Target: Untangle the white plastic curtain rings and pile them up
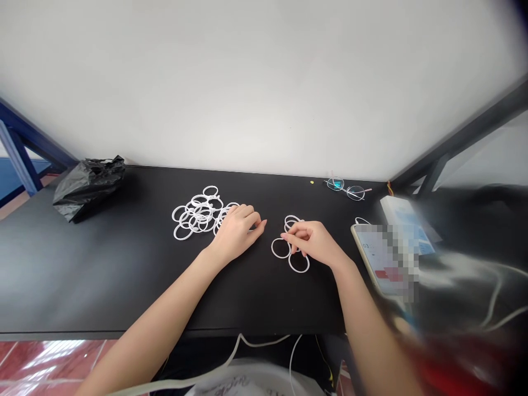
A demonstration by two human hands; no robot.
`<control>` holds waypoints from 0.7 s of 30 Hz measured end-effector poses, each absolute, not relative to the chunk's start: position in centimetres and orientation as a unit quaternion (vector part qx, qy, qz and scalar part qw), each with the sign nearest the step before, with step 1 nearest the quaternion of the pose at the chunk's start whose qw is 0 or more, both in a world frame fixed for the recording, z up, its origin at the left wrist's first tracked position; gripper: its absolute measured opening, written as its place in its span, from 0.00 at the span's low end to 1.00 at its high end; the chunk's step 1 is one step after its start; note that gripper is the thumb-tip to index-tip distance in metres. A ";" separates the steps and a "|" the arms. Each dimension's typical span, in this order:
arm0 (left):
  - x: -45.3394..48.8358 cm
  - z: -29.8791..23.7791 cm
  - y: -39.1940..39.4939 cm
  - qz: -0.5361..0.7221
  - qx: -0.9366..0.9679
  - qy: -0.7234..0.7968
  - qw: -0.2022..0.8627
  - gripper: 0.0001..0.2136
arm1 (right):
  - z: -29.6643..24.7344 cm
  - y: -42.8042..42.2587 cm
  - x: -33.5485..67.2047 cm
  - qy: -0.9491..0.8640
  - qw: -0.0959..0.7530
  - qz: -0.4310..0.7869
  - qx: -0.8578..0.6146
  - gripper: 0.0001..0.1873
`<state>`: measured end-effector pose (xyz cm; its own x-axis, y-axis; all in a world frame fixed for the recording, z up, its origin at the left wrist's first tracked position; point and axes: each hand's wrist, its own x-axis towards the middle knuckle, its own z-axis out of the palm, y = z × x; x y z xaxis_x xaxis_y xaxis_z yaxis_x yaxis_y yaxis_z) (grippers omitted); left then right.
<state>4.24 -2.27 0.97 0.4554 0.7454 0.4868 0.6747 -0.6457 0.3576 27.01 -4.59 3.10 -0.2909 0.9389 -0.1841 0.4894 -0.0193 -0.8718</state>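
Observation:
A loose heap of thin white rings [202, 213] lies on the black table [136, 275], left of centre. My left hand [239, 231] rests at the heap's right edge and covers part of it. Its fingers are curled with the thumb beside them; whatever lies under the palm is hidden. Closer to the table's right side is a smaller group of white rings [299, 263]. Over these, my right hand [311, 241] has its thumb and index finger pinched together at the top of the leftmost ring [280, 248]. Its fingers hide parts of the other rings.
A crumpled black plastic bag [91, 184] sits at the back left. Glasses [346, 189] lie near the wall, with a small yellow speck [312, 182] beside them. To the right are a phone [375, 258], a white box [406, 220] and blurred clear plastic [462, 275]. A white cable [231, 357] crosses below the table edge.

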 end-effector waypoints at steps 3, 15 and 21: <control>4.3 0.4 -2.0 0.294 0.860 0.416 0.041 0.14 | 2.9 -4.6 26.5 -0.671 0.263 0.433 -0.541 0.19; 4.5 0.9 -2.4 0.354 0.820 0.450 0.012 0.13 | 2.4 -4.5 27.0 -0.737 0.267 0.314 -0.535 0.07; 5.7 1.8 -4.1 0.349 0.851 0.392 0.032 0.13 | 2.5 -4.8 25.5 -0.798 0.206 0.237 -0.514 0.06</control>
